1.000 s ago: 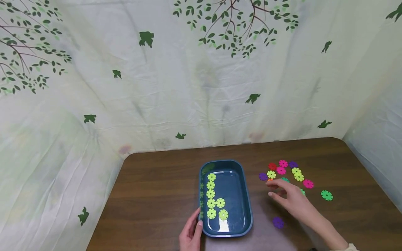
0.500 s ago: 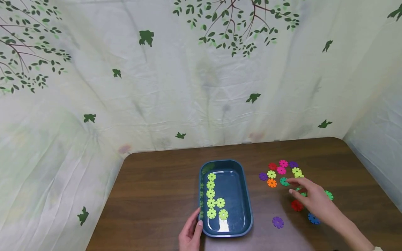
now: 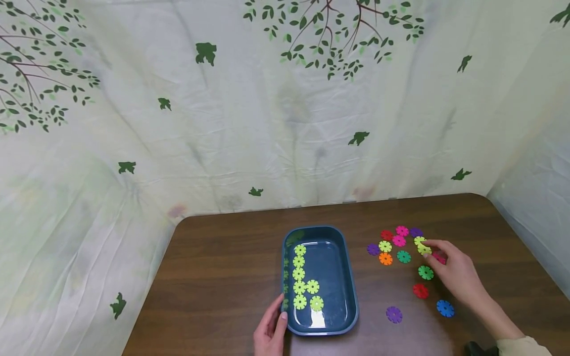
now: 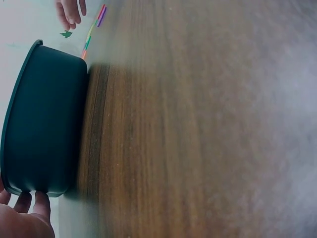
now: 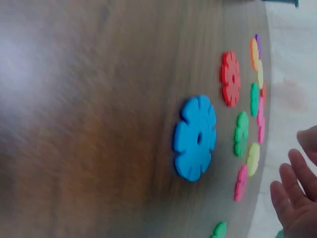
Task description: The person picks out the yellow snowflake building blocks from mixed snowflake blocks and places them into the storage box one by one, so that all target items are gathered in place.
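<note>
My left hand (image 3: 269, 331) holds the near left corner of a dark blue tray (image 3: 351, 287), its thumb at the rim. Fingers (image 4: 42, 203) show against the outer wall in the left wrist view. Inside the tray, several yellow flower-shaped discs (image 3: 299, 273) form a column along the left, with two more beside it. My right hand (image 3: 458, 272) reaches over the right side of the table, thumb and index apart by two overlapping yellow flower-shaped discs (image 3: 420, 241). A pink flower-shaped disc (image 3: 441, 257) lies partly hidden under that hand. Contact with the yellow discs is not clear.
Around the right hand lie loose flower-shaped discs: green (image 3: 425, 272), red (image 3: 420, 291), blue (image 3: 445, 308), purple (image 3: 394, 315), orange (image 3: 385, 258) and others. A printed cloth (image 3: 311, 163) hangs behind the brown table (image 3: 222, 272). Something dark (image 3: 481, 349) shows by the right sleeve.
My right hand has moved right and away over the discs, from near the orange one to the yellow pair. Green, red and blue discs came into sight. The left hand and tray stay put.
</note>
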The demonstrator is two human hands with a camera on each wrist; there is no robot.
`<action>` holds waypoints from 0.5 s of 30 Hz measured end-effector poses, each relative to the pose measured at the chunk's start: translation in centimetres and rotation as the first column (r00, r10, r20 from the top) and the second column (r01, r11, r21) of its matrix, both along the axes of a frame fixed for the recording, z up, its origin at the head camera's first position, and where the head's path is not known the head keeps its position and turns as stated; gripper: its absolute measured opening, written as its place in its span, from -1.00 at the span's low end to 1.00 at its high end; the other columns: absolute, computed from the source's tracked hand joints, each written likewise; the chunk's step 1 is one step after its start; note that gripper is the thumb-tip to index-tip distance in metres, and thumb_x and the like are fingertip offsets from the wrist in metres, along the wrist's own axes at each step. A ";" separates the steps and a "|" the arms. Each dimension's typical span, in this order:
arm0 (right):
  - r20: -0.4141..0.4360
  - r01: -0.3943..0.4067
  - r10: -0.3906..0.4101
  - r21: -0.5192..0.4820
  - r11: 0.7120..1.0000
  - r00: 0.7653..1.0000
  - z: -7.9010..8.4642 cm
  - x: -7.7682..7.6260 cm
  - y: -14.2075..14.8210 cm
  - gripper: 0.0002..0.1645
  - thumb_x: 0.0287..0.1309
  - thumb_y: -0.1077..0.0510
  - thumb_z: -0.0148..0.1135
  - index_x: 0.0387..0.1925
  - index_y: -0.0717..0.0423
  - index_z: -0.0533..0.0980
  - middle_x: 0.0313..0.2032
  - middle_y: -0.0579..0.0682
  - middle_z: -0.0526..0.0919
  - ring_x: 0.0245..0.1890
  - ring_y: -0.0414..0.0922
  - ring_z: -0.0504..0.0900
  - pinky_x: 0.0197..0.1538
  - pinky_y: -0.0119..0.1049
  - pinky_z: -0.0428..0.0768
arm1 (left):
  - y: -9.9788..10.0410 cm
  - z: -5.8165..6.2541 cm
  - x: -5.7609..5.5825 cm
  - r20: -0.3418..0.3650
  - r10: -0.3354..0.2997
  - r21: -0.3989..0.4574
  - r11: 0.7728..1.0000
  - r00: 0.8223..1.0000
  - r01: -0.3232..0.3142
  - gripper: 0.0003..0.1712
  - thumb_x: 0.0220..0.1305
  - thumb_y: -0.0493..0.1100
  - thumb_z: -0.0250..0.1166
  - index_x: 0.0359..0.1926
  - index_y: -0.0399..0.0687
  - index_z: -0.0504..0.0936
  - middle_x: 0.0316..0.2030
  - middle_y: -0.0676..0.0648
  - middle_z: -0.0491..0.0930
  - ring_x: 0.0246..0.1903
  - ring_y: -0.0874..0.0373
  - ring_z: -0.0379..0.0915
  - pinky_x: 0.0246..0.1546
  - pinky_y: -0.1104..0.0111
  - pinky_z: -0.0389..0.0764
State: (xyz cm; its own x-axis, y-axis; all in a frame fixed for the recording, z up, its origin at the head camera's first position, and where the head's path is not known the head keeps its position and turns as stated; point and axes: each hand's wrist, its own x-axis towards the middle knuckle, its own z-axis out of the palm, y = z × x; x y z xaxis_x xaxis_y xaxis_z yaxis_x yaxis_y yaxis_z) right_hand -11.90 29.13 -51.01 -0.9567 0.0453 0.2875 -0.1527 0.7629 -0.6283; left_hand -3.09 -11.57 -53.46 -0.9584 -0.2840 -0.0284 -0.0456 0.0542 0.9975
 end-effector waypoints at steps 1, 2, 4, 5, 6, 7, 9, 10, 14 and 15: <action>0.005 -0.004 0.004 0.006 1.000 1.000 0.0 -0.2 0.1 -0.62 0.17 0.30 0.34 0.04 0.22 0.55 -0.08 0.22 0.61 -0.23 0.04 0.58 -0.35 -0.24 0.58 | 0.0 0.1 0.0 0.008 0.003 -0.003 1.000 1.000 -0.003 -0.57 0.30 -0.44 0.20 0.19 -0.24 0.56 0.19 -0.24 0.52 0.14 0.38 0.40 0.12 0.58 0.38; 0.011 -0.010 0.009 0.013 1.000 1.000 -0.1 -0.4 0.3 -0.61 0.16 0.32 0.34 0.04 0.24 0.55 -0.07 0.25 0.60 -0.19 0.11 0.59 -0.30 -0.15 0.61 | 0.0 0.1 0.0 0.015 0.005 -0.006 1.000 1.000 -0.005 -0.57 0.30 -0.43 0.20 0.19 -0.23 0.56 0.19 -0.23 0.52 0.14 0.37 0.40 0.12 0.59 0.38; 0.037 -0.026 0.025 0.023 0.999 0.999 -0.1 -0.9 0.5 -0.59 0.14 0.34 0.34 0.05 0.29 0.53 -0.03 0.31 0.57 -0.11 0.23 0.57 -0.20 0.05 0.62 | 0.1 0.2 0.0 0.035 0.010 -0.017 1.000 0.999 -0.009 -0.58 0.32 -0.41 0.20 0.19 -0.20 0.57 0.19 -0.22 0.52 0.15 0.35 0.40 0.11 0.61 0.38; 0.056 -0.034 0.032 0.027 0.999 0.998 -0.2 -1.0 0.7 -0.59 0.14 0.35 0.33 0.05 0.31 0.52 -0.02 0.33 0.56 -0.10 0.25 0.56 -0.17 0.14 0.61 | 0.1 0.2 0.0 0.040 0.011 -0.018 1.000 0.999 -0.010 -0.58 0.32 -0.41 0.20 0.19 -0.20 0.57 0.19 -0.22 0.52 0.15 0.34 0.40 0.10 0.61 0.38; 0.077 -0.044 0.041 0.032 0.999 0.996 -0.2 -1.2 0.8 -0.58 0.14 0.35 0.33 0.05 0.32 0.51 -0.01 0.35 0.54 -0.09 0.28 0.55 -0.16 0.20 0.59 | 0.1 0.3 0.0 0.046 0.012 -0.020 1.000 0.999 -0.012 -0.58 0.32 -0.40 0.20 0.19 -0.20 0.57 0.19 -0.21 0.52 0.15 0.34 0.40 0.10 0.62 0.38; 0.100 -0.052 0.048 0.033 0.998 0.994 -0.3 -1.4 1.0 -0.58 0.14 0.34 0.33 0.06 0.33 0.51 0.00 0.36 0.53 -0.09 0.28 0.54 -0.14 0.23 0.59 | 0.1 0.3 0.0 0.047 0.013 -0.020 1.000 0.999 -0.012 -0.58 0.32 -0.41 0.20 0.19 -0.20 0.57 0.19 -0.21 0.52 0.15 0.33 0.40 0.10 0.62 0.38; 0.142 -0.067 0.061 0.037 0.997 0.988 -0.5 -1.6 1.3 -0.56 0.15 0.32 0.33 0.08 0.34 0.50 0.01 0.38 0.52 -0.09 0.28 0.55 -0.12 0.24 0.58 | 0.1 0.2 0.0 0.042 0.012 -0.019 1.000 0.999 -0.011 -0.58 0.32 -0.41 0.20 0.19 -0.21 0.57 0.18 -0.21 0.53 0.14 0.35 0.41 0.10 0.62 0.38; 0.162 -0.076 0.069 0.037 0.996 0.984 -0.5 -1.8 1.4 -0.56 0.16 0.31 0.33 0.08 0.34 0.50 0.01 0.39 0.51 -0.10 0.29 0.55 -0.12 0.23 0.58 | 0.1 0.2 0.0 0.039 0.012 -0.014 1.000 0.999 -0.012 -0.58 0.31 -0.42 0.20 0.18 -0.22 0.57 0.18 -0.22 0.53 0.14 0.35 0.42 0.10 0.61 0.39; 0.198 -0.099 0.090 0.037 0.994 0.976 -0.7 -2.3 1.9 -0.53 0.17 0.28 0.34 0.10 0.36 0.50 0.00 0.40 0.50 -0.11 0.28 0.56 -0.14 0.22 0.59 | 0.0 -0.1 0.0 0.022 0.001 -0.011 1.000 1.000 -0.001 -0.58 0.31 -0.42 0.20 0.19 -0.24 0.56 0.18 -0.24 0.52 0.12 0.42 0.41 0.11 0.61 0.38; 0.202 -0.101 0.091 0.040 0.994 0.975 -0.8 -2.4 2.0 -0.53 0.16 0.27 0.34 0.10 0.35 0.50 0.00 0.40 0.50 -0.11 0.28 0.56 -0.15 0.21 0.59 | 0.0 -0.1 0.0 0.018 -0.001 -0.012 1.000 1.000 0.001 -0.58 0.31 -0.42 0.20 0.19 -0.24 0.56 0.18 -0.24 0.52 0.12 0.43 0.40 0.11 0.61 0.38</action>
State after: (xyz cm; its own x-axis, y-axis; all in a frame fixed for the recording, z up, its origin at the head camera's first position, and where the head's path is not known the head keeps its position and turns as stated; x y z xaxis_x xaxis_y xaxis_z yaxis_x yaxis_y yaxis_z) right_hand -14.28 31.15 -51.80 -0.9942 -0.0591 0.0901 -0.1022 0.7816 -0.6153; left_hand -3.05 -11.61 -53.55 -0.9580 -0.2836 -0.0421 -0.0635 0.0665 0.9958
